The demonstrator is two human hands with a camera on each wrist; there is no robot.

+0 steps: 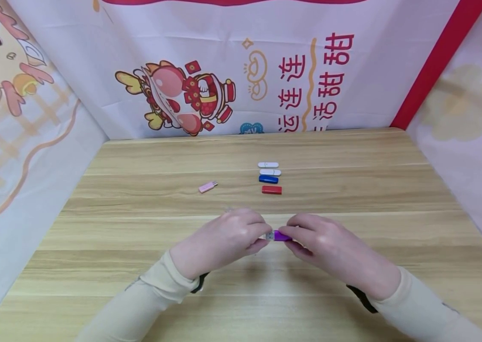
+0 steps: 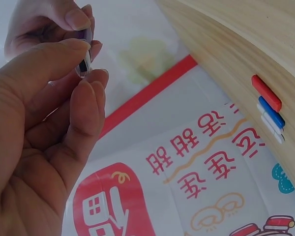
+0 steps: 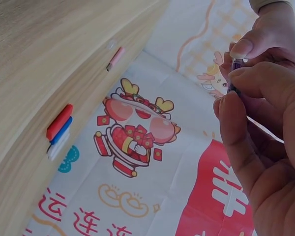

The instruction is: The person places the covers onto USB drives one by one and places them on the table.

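Observation:
Both hands meet above the table's middle, pinching one purple USB stick (image 1: 281, 235) from opposite ends. My left hand (image 1: 225, 242) pinches the clear end piece over its metal plug between thumb and fingers. On the other side, my right hand (image 1: 330, 247) grips the purple body; fingertips hide its far end. The left wrist view shows the stick (image 2: 84, 66) edge-on between thumb and fingertips. In the right wrist view much of the stick (image 3: 236, 64) is covered by fingers. A pink USB stick (image 1: 208, 187), plug bare, lies beyond the left hand.
Past the hands, a red USB stick (image 1: 272, 190), a blue one (image 1: 268, 179) and two white ones (image 1: 270, 172) lie in a column on the wooden table (image 1: 159, 166). A small clear piece (image 3: 111, 44) lies near the pink stick. Printed cloth (image 1: 223, 28) hangs behind the table.

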